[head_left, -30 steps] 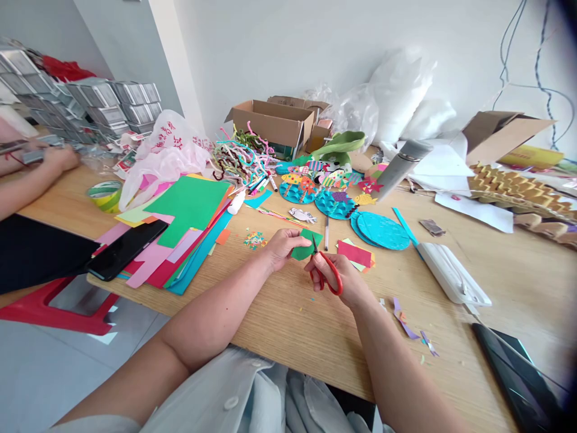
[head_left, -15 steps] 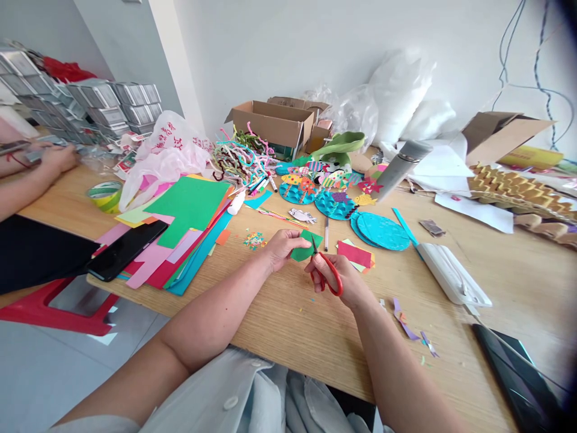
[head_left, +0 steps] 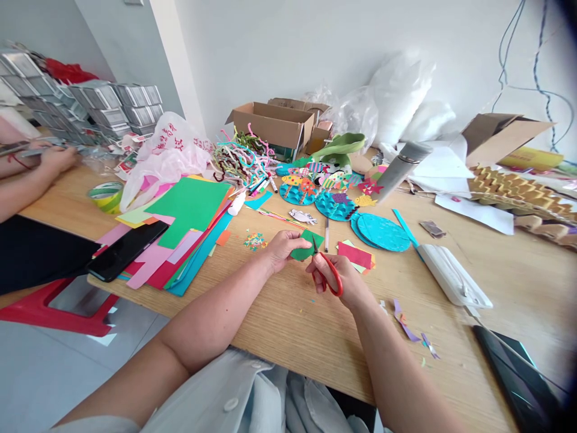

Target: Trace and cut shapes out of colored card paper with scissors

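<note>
Pinched in my left hand is a small piece of green paper, held just above the wooden table. My right hand grips red-handled scissors, whose dark blades lie against the right part of the green paper. Beyond my hands are a white fish cutout and a pen. Red and pale paper pieces lie right of the scissors. Tiny paper scraps are heaped left of my left hand.
Stacked coloured paper and a black phone lie left. Behind are pipe cleaners, blue discs with paper fish and a grey bottle. A white power bank sits right. A co-worker's hands are far left.
Hardly anything differs. Both hands, the green paper and the scissors keep almost the same place, and the view has shifted very slightly.
</note>
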Action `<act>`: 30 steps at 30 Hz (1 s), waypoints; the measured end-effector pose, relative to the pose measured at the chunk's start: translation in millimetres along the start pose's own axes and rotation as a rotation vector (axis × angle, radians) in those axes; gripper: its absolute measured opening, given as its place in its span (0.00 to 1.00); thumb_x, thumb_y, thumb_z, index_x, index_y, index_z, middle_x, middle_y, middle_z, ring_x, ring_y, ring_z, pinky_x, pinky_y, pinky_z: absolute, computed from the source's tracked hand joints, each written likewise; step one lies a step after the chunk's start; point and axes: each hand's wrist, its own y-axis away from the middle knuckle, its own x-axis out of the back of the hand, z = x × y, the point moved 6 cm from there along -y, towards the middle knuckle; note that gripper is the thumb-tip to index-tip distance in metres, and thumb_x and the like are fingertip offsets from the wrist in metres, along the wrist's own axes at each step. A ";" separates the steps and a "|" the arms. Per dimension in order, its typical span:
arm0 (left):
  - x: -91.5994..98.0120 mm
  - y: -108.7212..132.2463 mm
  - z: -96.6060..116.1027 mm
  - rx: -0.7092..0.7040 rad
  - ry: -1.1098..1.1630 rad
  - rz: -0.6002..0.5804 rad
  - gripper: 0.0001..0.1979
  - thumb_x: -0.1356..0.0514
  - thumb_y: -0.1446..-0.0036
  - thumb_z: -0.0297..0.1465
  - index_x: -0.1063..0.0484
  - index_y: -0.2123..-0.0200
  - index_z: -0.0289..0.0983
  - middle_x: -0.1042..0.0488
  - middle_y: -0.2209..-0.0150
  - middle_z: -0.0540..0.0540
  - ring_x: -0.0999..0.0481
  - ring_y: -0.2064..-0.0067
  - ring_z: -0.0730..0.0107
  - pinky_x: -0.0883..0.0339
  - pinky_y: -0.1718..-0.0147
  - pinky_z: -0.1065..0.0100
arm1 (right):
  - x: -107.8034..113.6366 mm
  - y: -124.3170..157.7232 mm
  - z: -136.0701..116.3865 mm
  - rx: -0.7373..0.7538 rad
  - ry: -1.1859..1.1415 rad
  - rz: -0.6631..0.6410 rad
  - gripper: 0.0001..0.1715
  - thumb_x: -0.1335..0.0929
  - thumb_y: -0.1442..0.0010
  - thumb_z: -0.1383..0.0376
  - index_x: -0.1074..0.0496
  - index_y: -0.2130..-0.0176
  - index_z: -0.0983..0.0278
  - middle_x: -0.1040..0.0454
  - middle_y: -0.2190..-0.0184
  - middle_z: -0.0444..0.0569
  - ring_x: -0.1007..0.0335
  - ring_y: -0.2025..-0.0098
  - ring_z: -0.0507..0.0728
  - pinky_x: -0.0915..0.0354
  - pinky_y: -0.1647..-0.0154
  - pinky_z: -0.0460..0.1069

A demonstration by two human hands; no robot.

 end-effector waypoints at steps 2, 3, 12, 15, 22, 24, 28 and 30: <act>1.0 0.0 -0.3 -0.003 -0.001 0.014 0.10 0.35 0.62 0.32 0.29 0.76 0.31 0.29 0.78 0.49 0.32 0.77 0.76 0.42 0.75 0.71 | 0.2 0.4 -1.3 -0.002 0.012 0.005 0.31 0.36 0.46 0.41 0.30 0.73 0.66 0.34 0.87 0.43 0.38 0.85 0.50 0.46 0.82 0.46; 1.4 0.0 -0.4 -0.004 -0.001 0.020 0.11 0.35 0.62 0.33 0.29 0.75 0.31 0.28 0.77 0.48 0.32 0.77 0.76 0.41 0.75 0.71 | 0.4 0.4 -1.7 -0.003 0.019 0.009 0.30 0.35 0.46 0.41 0.30 0.73 0.66 0.34 0.87 0.43 0.38 0.85 0.50 0.46 0.83 0.46; 1.1 -0.2 -0.2 -0.007 -0.008 0.014 0.10 0.35 0.62 0.32 0.29 0.76 0.31 0.28 0.77 0.48 0.32 0.77 0.75 0.41 0.75 0.71 | 1.0 -0.1 -1.5 0.006 0.050 -0.001 0.29 0.35 0.46 0.43 0.30 0.72 0.67 0.33 0.86 0.44 0.37 0.84 0.51 0.47 0.83 0.45; 1.1 -0.3 0.2 -0.008 -0.017 0.010 0.11 0.35 0.62 0.32 0.28 0.75 0.31 0.28 0.78 0.48 0.32 0.77 0.75 0.41 0.76 0.71 | 0.6 0.4 -2.7 0.008 0.058 -0.004 0.29 0.35 0.46 0.42 0.29 0.72 0.67 0.32 0.86 0.44 0.37 0.84 0.50 0.46 0.82 0.45; 1.6 -0.4 0.1 -0.011 -0.026 0.009 0.11 0.35 0.62 0.32 0.28 0.75 0.31 0.28 0.77 0.48 0.31 0.77 0.75 0.41 0.75 0.71 | -0.3 -0.7 0.3 0.007 0.017 -0.015 0.33 0.36 0.47 0.39 0.30 0.72 0.67 0.34 0.87 0.43 0.37 0.85 0.50 0.46 0.82 0.46; 1.9 -0.6 -0.3 -0.013 -0.030 0.008 0.11 0.35 0.62 0.33 0.28 0.75 0.31 0.28 0.77 0.48 0.31 0.76 0.75 0.41 0.75 0.71 | -0.2 -0.7 0.2 0.009 0.017 -0.016 0.32 0.36 0.47 0.39 0.30 0.73 0.66 0.34 0.87 0.43 0.38 0.85 0.50 0.46 0.82 0.46; 2.0 -0.8 -1.0 -0.014 -0.025 0.010 0.11 0.35 0.62 0.33 0.28 0.75 0.31 0.28 0.77 0.48 0.32 0.76 0.76 0.41 0.75 0.71 | 0.2 0.5 -2.4 0.002 0.024 -0.005 0.31 0.36 0.47 0.40 0.31 0.74 0.66 0.34 0.88 0.43 0.39 0.85 0.49 0.46 0.82 0.45; 2.1 -0.9 -1.1 -0.012 -0.015 0.019 0.10 0.35 0.62 0.32 0.29 0.76 0.31 0.28 0.77 0.48 0.32 0.76 0.76 0.40 0.75 0.71 | 0.3 1.1 -3.6 -0.003 0.023 -0.001 0.31 0.35 0.47 0.41 0.30 0.74 0.66 0.35 0.88 0.43 0.40 0.85 0.49 0.46 0.82 0.45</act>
